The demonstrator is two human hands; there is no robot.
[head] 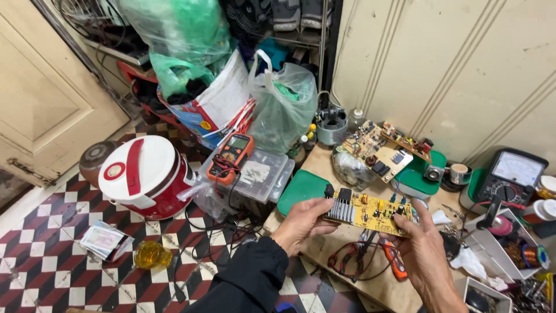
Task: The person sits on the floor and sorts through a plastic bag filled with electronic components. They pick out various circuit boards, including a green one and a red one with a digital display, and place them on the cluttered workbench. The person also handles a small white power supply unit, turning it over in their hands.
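Nearest the lens: black sleeve (246,284) leading up to left hand (301,223), fingers (315,204) clenched on the near end of a yellow rectangular circuit board (373,213) with a ribbed silver heat sink. Right hand (425,258) at the board's far end, fingers (418,215) grasping its edge from below. Board held flat in the air, above a worn wooden bench (324,246).

Directly beneath the board, on the bench: red and black wire loops (347,261) and an orange-handled tool (395,259). Behind the board: green plastic tray (301,188), second bare circuit board (376,152) with dark parts, grey round motor part (332,127). Right of the board: black analogue meter (512,177) with white dial, spool of copper wire (530,255) in a white box.

Left of the board: orange and black digital multimeter (230,157) lying on a clear plastic box (260,177); further left, red and white rice cooker (145,177) on the chequered tile floor (52,255), and a small amber glass jar (149,254) beside loose paper notes (104,239).
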